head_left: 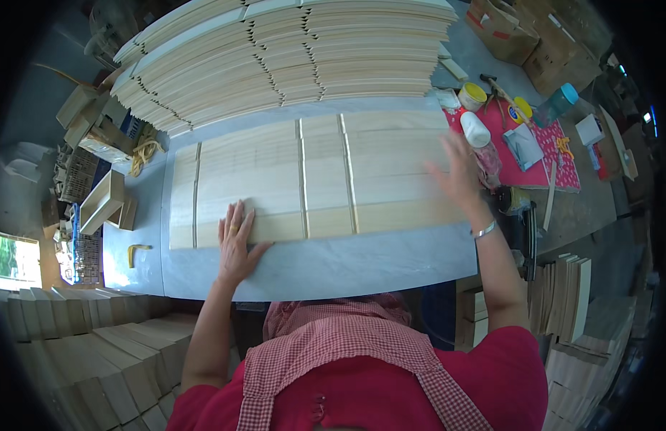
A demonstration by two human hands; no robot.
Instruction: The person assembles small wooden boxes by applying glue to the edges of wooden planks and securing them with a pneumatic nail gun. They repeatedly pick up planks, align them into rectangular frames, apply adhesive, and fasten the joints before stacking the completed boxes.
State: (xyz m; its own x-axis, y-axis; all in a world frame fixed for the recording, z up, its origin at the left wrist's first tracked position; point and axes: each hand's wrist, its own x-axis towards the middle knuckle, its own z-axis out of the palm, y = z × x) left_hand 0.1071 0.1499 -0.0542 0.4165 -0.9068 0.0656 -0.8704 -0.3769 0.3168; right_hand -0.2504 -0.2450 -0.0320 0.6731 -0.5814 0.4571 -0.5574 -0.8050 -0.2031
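A wide, pale wooden panel (pixel 254 172) with three grooves across it lies flat on the grey marble-patterned table (pixel 318 269). On its near edge, left of the middle, my left hand (pixel 237 246) rests with fingers stretched and a ring on one of them. My right hand (pixel 459 174) is at the panel's right end, smeared by motion. Its thumb stands apart from the fingers and I see nothing in it. Whether it touches the panel, I cannot tell. Behind the panel rises a tall stack of similar grooved panels (pixel 204 79).
On the right, a pink cloth (pixel 516 144) bears a white bottle (pixel 475 130), a yellow-lidded tub (pixel 472 96) and a hammer (pixel 505 93). Cardboard boxes (pixel 502 32) stand beyond. At left are a wooden drawer-like box (pixel 103 201) and a yellow hooked piece (pixel 137 255). Stacked wood (pixel 96 359) fills the lower left.
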